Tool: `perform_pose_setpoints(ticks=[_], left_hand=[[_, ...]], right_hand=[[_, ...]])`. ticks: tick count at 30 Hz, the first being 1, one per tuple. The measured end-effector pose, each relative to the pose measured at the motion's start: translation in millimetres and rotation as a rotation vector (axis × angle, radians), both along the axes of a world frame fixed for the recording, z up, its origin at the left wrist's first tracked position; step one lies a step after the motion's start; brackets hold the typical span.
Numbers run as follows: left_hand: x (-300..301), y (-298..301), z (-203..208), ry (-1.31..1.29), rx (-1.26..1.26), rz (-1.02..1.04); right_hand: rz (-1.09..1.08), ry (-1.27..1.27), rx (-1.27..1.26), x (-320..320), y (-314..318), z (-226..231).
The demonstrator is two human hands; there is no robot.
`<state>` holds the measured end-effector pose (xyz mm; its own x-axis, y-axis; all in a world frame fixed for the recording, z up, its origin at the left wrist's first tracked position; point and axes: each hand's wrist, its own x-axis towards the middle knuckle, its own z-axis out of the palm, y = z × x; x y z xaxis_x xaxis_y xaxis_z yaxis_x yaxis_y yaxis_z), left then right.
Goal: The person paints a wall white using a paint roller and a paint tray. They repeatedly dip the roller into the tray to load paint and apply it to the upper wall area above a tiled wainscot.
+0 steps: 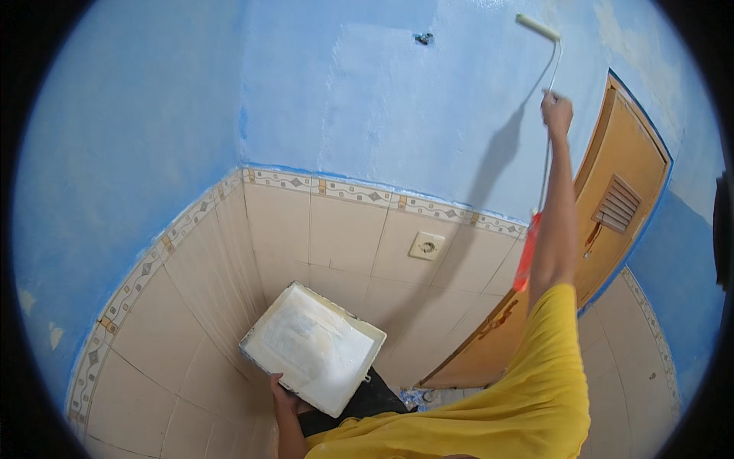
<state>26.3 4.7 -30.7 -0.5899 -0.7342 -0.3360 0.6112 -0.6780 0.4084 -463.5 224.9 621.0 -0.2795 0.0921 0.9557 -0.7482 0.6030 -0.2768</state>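
At the upper right, my right hand (557,113) is closed round the thin metal rod of a paint roller (540,29), and my arm is stretched up. The pale roller sleeve is close to the blue wall (428,99); I cannot tell whether it touches. Below the hand the rod runs down to a red handle (527,252), partly behind my forearm. My left hand (283,394) grips the lower left edge of a paint tray (375,353), its fingers partly hidden underneath. White paint coats the inside of the tray, which is tilted.
Beige tiles (279,226) with a patterned border cover the lower wall, with a power socket (427,245) in them. A small wall opening (423,38) shows wires. To the right stands an orange-brown door (631,153) with a vent. Plastic-looking clutter (420,398) lies on the floor.
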Motion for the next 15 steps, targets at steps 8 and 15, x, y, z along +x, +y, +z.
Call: perform_pose_setpoints(ticks=[8,15], left_hand=[[1.6,-10.9,-25.5,0.077,0.023,-0.045],[-0.8,-3.4,-5.3,0.062,-0.021,0.005]], right_hand=[[0.066,-0.197,-0.057,73.5,8.1,-275.3],[0.101,-0.419,-0.093,109.6,17.7,-383.7]])
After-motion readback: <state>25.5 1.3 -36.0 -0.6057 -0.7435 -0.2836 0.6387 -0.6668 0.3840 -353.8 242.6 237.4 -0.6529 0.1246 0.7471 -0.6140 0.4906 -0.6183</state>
